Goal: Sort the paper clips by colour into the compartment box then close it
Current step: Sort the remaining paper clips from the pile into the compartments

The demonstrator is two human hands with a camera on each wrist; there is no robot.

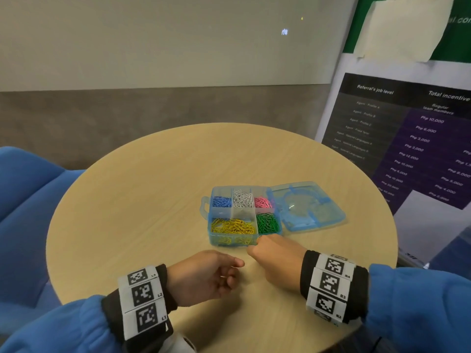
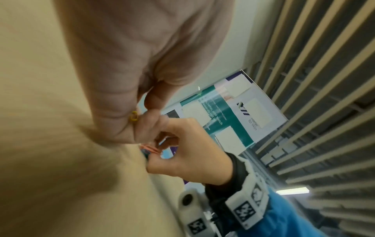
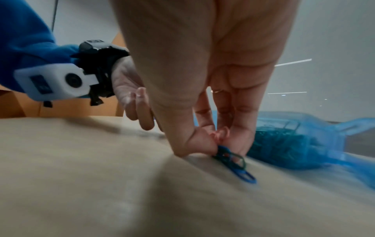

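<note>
Box (image 1: 233, 240) sitting open at centre of frame on round table (image 1: 142, 200), lid (image 1: 309, 207) lying flat to its right. Clips sorted inside: blue (image 1: 221, 201) upper left, silver (image 1: 242, 198) upper middle, pink (image 1: 263, 202) upper right, yellow (image 1: 233, 227) lower left, green (image 1: 267, 222) lower right. Right hand (image 1: 277, 261) just below box's near edge, thumb and fingers pinching loose clips (image 3: 233, 162) against tabletop, blue and green, maybe pink too. Left hand (image 1: 204, 276) lower centre, fingers curling loosely round one yellow clip (image 2: 134, 116), resting on table.
</note>
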